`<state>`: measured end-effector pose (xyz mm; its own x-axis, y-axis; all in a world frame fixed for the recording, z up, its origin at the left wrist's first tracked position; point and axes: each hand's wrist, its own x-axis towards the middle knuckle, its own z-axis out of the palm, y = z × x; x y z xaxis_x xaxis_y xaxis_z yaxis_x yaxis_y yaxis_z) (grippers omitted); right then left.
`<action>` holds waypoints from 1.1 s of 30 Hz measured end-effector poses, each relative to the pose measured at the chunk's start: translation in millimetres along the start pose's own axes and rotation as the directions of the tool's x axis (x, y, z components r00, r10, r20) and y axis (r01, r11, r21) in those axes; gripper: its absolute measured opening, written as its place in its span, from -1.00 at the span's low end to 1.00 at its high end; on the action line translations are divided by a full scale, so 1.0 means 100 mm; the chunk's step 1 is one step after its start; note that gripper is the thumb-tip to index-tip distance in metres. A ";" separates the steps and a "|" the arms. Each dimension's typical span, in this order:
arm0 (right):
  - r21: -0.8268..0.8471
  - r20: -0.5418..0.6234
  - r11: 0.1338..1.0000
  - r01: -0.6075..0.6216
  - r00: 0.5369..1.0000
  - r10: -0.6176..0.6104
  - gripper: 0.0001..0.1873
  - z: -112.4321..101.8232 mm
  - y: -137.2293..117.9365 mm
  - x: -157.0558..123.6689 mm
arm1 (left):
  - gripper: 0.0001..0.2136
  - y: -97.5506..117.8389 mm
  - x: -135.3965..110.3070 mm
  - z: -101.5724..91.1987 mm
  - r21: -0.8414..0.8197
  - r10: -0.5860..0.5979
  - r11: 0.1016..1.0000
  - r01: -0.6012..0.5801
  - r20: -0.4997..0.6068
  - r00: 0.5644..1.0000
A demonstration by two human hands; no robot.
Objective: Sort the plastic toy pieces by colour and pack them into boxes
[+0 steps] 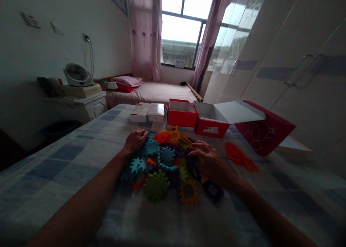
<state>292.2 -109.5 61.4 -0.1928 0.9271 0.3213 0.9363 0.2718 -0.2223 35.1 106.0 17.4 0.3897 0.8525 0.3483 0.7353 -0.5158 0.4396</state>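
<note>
A heap of plastic gear-edged building pieces lies on the table in front of me. It has blue pieces (pixel 137 165) on the left, a green gear (pixel 156 185) at the front, orange pieces (pixel 173 135) at the back and dark purple ones between. My left hand (pixel 136 139) rests at the heap's back left edge beside the blue pieces, its fingers curled; whatever they hold, if anything, is hidden. On the right side, my right hand (pixel 212 162) reaches over the purple pieces with its fingers stretched out and somewhat apart.
Behind the heap stand white boxes (pixel 148 112), an open red box (pixel 182 113) and another red box (pixel 212 126) with its lid raised. A dark pink box (pixel 266 130) leans at the right. Orange-red pieces (pixel 240 157) lie apart on the checked tablecloth (pixel 67 157).
</note>
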 end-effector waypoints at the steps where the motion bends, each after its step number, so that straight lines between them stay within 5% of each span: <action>1: 0.022 0.019 0.999 0.031 0.999 -0.031 -0.73 0.02 -0.05 0.02 | -0.61 0.00 0.00 0.00 0.002 0.001 1.000 -0.001 -0.002 1.000; 8: -0.038 0.025 0.996 -0.083 0.996 0.084 -0.79 0.21 -0.37 0.20 | -0.62 -0.01 0.00 0.01 0.008 0.015 1.000 -0.015 -0.011 1.000; 17: 0.133 -0.012 0.951 -0.280 0.959 0.284 -0.89 0.34 -0.52 0.34 | -0.61 0.04 -0.02 0.00 -0.015 0.018 1.000 -0.019 -0.017 1.000; 28: 0.442 -0.067 0.824 -0.355 0.903 0.425 -0.79 -0.23 -0.30 0.54 | -0.61 0.12 -0.05 0.06 -0.209 0.123 0.970 -0.127 -0.031 0.992; 33: 0.491 -0.115 0.815 -0.307 0.904 0.411 -0.70 -0.15 -0.30 0.97 | -0.74 0.14 -0.07 0.07 -0.215 0.117 0.969 -0.119 -0.019 0.993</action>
<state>250.1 -31.1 113.1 0.2439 0.9204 0.3056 0.6785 0.0632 -0.7319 46.8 93.4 15.1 0.4623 0.7845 0.4134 0.5476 -0.6192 0.5628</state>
